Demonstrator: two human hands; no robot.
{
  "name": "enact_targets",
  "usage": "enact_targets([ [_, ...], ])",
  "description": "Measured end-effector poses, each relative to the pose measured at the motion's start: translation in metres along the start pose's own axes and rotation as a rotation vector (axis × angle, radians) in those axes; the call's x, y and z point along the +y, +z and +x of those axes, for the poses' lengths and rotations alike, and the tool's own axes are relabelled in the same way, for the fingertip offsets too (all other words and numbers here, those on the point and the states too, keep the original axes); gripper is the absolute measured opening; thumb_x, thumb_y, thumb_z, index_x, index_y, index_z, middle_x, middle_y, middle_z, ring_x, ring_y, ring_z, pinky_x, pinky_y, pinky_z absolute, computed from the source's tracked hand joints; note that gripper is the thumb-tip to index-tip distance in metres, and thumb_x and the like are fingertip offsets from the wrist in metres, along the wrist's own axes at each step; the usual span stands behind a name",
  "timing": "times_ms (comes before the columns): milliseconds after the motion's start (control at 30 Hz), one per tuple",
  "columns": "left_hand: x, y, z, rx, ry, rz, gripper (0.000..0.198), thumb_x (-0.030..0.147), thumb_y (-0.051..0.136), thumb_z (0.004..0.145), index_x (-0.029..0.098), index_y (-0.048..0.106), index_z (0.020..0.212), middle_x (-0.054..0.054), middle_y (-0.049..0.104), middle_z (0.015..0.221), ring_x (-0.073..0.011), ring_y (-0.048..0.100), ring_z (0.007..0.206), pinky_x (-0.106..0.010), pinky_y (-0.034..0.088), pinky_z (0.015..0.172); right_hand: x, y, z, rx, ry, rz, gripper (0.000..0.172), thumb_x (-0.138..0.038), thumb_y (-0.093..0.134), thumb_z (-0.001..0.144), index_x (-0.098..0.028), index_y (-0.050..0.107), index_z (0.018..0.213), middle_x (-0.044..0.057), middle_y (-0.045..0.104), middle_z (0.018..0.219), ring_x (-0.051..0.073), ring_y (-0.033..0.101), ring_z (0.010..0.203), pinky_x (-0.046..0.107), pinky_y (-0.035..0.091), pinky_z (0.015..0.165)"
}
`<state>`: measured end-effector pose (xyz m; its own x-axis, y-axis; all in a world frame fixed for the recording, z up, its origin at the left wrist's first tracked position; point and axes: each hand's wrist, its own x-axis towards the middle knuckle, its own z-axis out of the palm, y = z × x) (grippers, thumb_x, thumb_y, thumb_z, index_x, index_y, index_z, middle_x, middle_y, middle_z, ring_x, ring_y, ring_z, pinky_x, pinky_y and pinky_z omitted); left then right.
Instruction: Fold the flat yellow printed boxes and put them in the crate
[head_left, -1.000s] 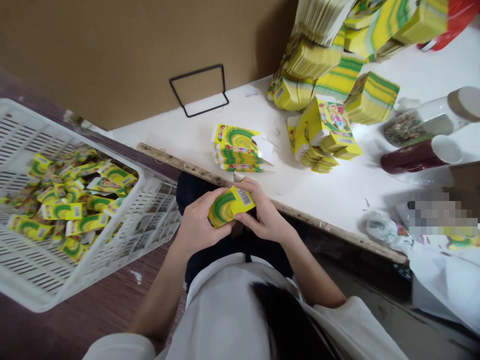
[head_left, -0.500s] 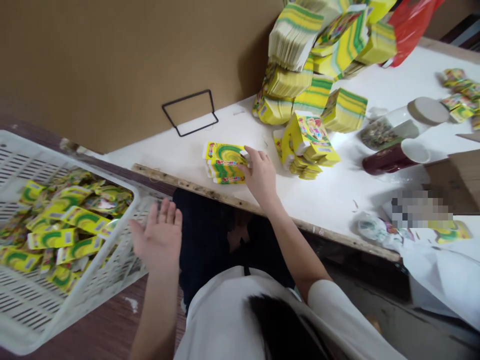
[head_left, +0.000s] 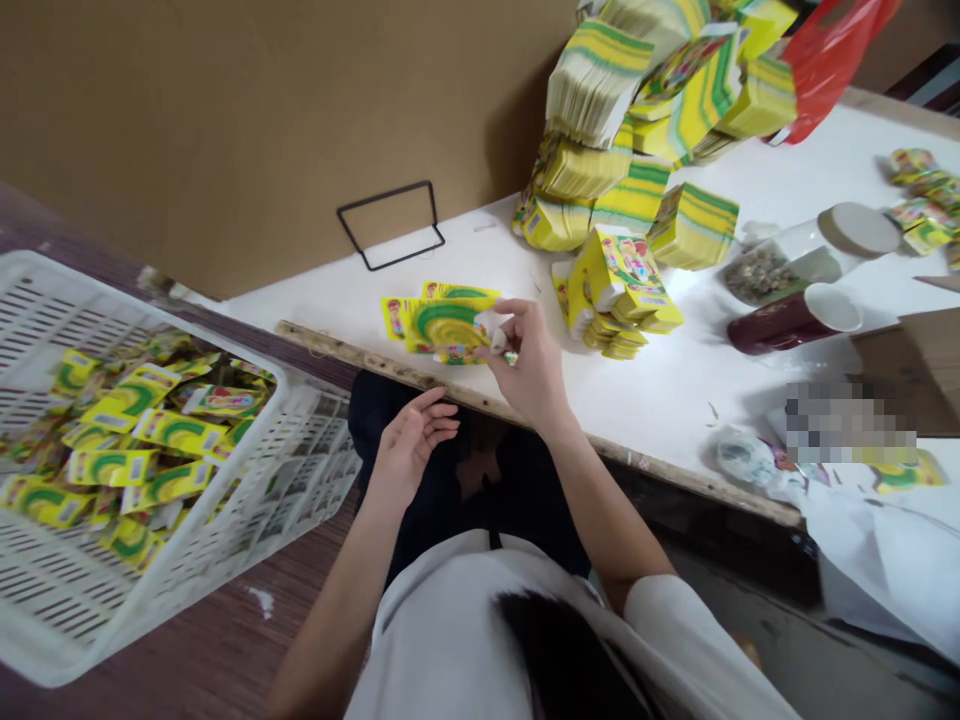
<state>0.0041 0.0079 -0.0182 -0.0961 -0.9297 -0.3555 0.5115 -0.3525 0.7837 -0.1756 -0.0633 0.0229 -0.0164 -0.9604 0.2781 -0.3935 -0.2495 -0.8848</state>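
Note:
My right hand (head_left: 529, 368) pinches the white end of a yellow and green cardboard box (head_left: 442, 325), which looks flat and is lifted over others like it. Those other boxes (head_left: 457, 291) lie on the white table, partly covered by the held one. My left hand (head_left: 411, 440) hovers in front of the table's edge, below the held box. Its fingers are apart and hold nothing. Right of my right hand stands a small group of yellow boxes (head_left: 615, 270) with printed pictures.
Stacks of folded yellow cartons (head_left: 600, 85) rise at the back. A jar (head_left: 795, 255), a dark red cup (head_left: 787, 322) and a red bag (head_left: 832, 70) are on the right. The white plastic basket (head_left: 259, 450) at left contains many yellow packets (head_left: 180, 432). A wire frame (head_left: 394, 225) stands against cardboard.
My left hand has moved right, from beside the basket to the table's front edge. My right hand has raised one box from the small pile and shifted it slightly left.

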Motion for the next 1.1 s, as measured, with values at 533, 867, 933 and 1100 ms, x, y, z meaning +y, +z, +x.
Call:
enact_targets([
  [533, -0.025, 0.005, -0.006, 0.312, 0.655, 0.439, 0.07, 0.066, 0.046, 0.094, 0.024, 0.042, 0.15, -0.015, 0.062, 0.135, -0.031, 0.062, 0.123, -0.049, 0.053, 0.105, -0.027, 0.003, -0.072, -0.29, 0.232, 0.324, 0.035, -0.021, 0.066, 0.085, -0.024, 0.048, 0.115, -0.003, 0.057, 0.08, 0.013, 0.057, 0.071, 0.026, 0.049, 0.063],
  [867, -0.004, 0.035, -0.018, 0.199, 0.364, 0.148, 0.073, 0.082, 0.06, 0.077, 0.028, 0.061, 0.126, -0.009, 0.073, 0.11, -0.0318, 0.068, 0.108, -0.046, 0.06, 0.086, -0.02, -0.008, -0.071, -0.547, 0.185, 0.404, 0.07, -0.027, 0.056, 0.096, -0.021, 0.02, 0.155, 0.004, 0.062, 0.099, 0.016, 0.061, 0.085, 0.031, 0.053, 0.075],
  [933, -0.001, 0.04, -0.02, 0.182, 0.364, 0.133, 0.073, 0.086, 0.057, 0.075, 0.025, 0.063, 0.115, -0.009, 0.071, 0.099, -0.032, 0.069, 0.102, -0.045, 0.06, 0.081, -0.02, -0.006, -0.074, -0.579, 0.206, 0.462, 0.071, -0.029, 0.056, 0.096, -0.019, 0.019, 0.156, 0.002, 0.061, 0.092, 0.016, 0.061, 0.084, 0.031, 0.055, 0.075],
  [1100, 0.013, 0.05, -0.015, 0.127, 0.415, -0.077, 0.051, 0.074, 0.059, 0.08, 0.024, 0.056, 0.083, 0.0, 0.05, 0.069, -0.0184, 0.058, 0.067, -0.034, 0.055, 0.067, -0.028, 0.001, -0.085, -0.641, 0.23, 0.582, 0.077, -0.04, 0.06, 0.096, -0.021, 0.016, 0.158, 0.005, 0.064, 0.101, 0.016, 0.061, 0.083, 0.029, 0.053, 0.07],
])
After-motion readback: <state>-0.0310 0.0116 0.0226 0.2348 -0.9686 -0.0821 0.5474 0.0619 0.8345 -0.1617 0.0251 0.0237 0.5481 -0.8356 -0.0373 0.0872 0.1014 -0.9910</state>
